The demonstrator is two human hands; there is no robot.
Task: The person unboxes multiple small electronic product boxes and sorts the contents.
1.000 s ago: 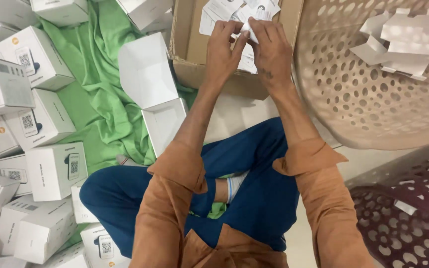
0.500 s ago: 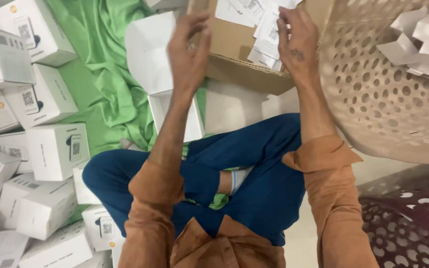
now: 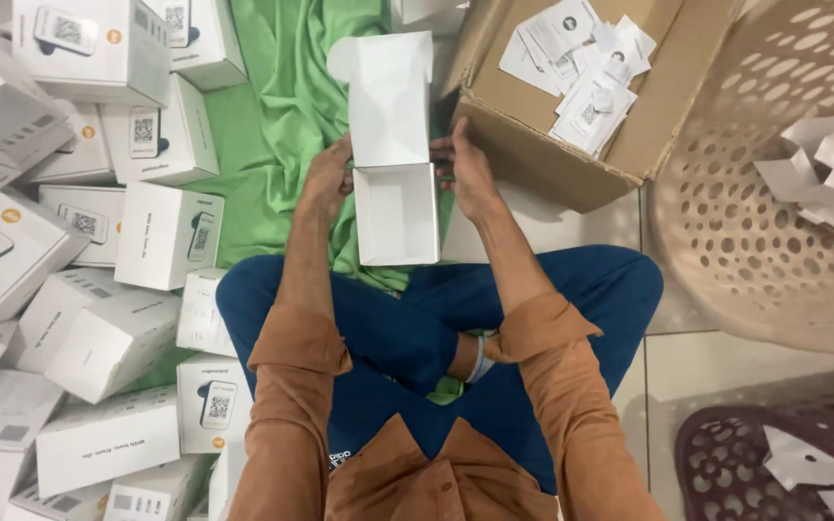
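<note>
Head view, open box: a small white carton (image 3: pixel 396 198) lies on the green cloth (image 3: pixel 272 125) just in front of the person's crossed legs, its lid flap folded back and standing open, its inside bare.
Head view, left hand: the left hand (image 3: pixel 325 178) clasps the left side of the open carton near the hinge of the flap, fingers curled against the wall.
Head view, right hand: the right hand (image 3: pixel 465 174) grips the right side of the same carton, thumb and fingers pressed to its wall.
Head view, cardboard box: a brown cardboard box (image 3: pixel 542 164) stands just beyond the right hand, holding loose white paper slips (image 3: pixel 581 68).
Head view, baskets: a beige perforated basket (image 3: pixel 755 232) sits to the right with white card pieces (image 3: pixel 827 178) inside; a dark maroon basket (image 3: pixel 774 463) lies nearer, at the lower right.
Head view, stacked boxes: many closed white boxes (image 3: pixel 69 251) are piled along the left, on and beside the cloth.
</note>
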